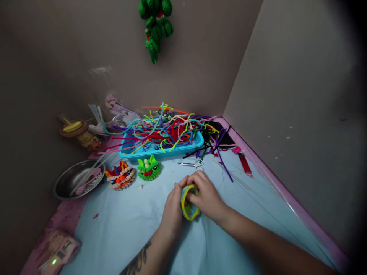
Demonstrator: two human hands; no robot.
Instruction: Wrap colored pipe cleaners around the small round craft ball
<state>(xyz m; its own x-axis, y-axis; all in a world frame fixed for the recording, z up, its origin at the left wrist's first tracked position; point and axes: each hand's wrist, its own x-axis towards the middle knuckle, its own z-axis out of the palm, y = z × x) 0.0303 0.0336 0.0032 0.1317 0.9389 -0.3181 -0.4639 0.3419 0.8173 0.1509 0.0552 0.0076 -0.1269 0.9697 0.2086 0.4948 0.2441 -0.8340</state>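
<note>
Between my hands is a round, hollow pipe-cleaner piece (184, 208) with a yellow rim and a blue wall, its opening tilted towards me. My left hand (172, 208) is closed around its left side. My right hand (207, 196) grips the upper right, with the thumb reaching inside the opening. Some green and red shows within. Just beyond my hands lie small scissors (189, 164). A green pipe-cleaner animal head (149, 169) and an orange, blue and cream one (122, 176) sit farther left.
A blue tray (160, 153) heaped with many-coloured pipe cleaners (174, 130) stands at the back. At left are a metal bowl (64, 187) holding pink tools and a pink device (61, 250) with a green light. A red strip (245, 164) lies right. Green pipe-cleaner figures (156, 30) hang above.
</note>
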